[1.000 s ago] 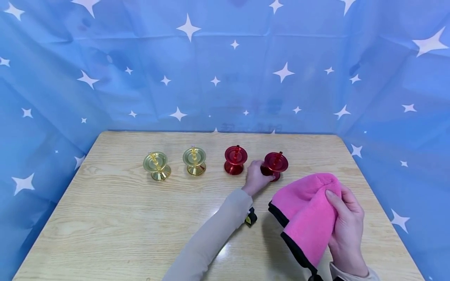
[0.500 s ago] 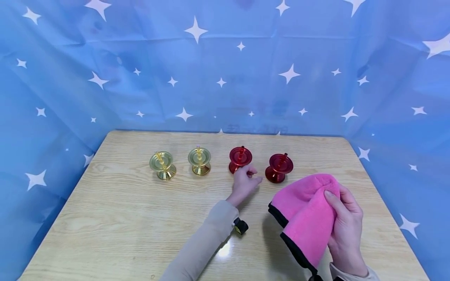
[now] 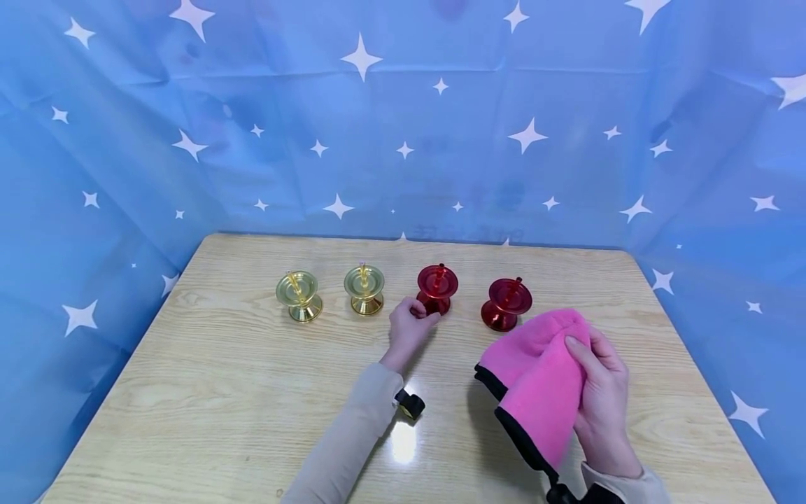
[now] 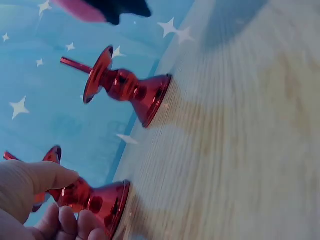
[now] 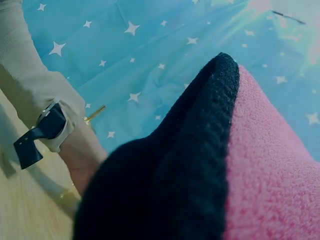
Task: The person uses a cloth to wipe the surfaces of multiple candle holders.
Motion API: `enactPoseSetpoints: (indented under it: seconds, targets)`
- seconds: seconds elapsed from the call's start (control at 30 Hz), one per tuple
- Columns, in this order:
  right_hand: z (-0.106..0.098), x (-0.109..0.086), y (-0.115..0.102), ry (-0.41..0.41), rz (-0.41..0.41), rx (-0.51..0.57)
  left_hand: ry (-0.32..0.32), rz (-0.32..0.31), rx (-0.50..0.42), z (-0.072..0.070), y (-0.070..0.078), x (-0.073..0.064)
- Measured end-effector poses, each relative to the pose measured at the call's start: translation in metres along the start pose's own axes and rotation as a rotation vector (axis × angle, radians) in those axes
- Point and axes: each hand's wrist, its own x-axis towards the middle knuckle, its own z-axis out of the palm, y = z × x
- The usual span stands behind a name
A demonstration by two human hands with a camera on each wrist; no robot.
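My right hand [image 3: 601, 399] grips a pink towel [image 3: 548, 392] with a black edge, raised over the table's right side. In the right wrist view the towel [image 5: 275, 160] hides that hand. My left hand [image 3: 409, 332] is at the near left side of a red candle holder [image 3: 437, 281], fingers loosely bent. In the left wrist view the thumb [image 4: 42, 180] overlaps this holder's stem [image 4: 75, 195], with fingertips [image 4: 65, 220] below. A second red candle holder [image 3: 508, 297] stands upright to its right, near the towel.
Two gold candle holders, one at far left [image 3: 299, 290] and one left of the red pair [image 3: 365, 283], stand in the same row on the wooden table [image 3: 220, 392]. A blue curtain with white stars [image 3: 403, 105] hangs behind the table.
My left hand has let go of the right-hand red candle holder and moved left to the other red one. The right hand keeps hold of the towel. The head view has shifted slightly left.
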Motion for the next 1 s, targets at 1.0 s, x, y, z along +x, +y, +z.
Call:
enactPoseSetpoints:
  seconds: [1.0]
  targets:
    - [-0.002, 0.003, 0.006, 0.008, 0.049, -0.033, 0.007, 0.095, 0.181, 0.009, -0.017, 0.031]
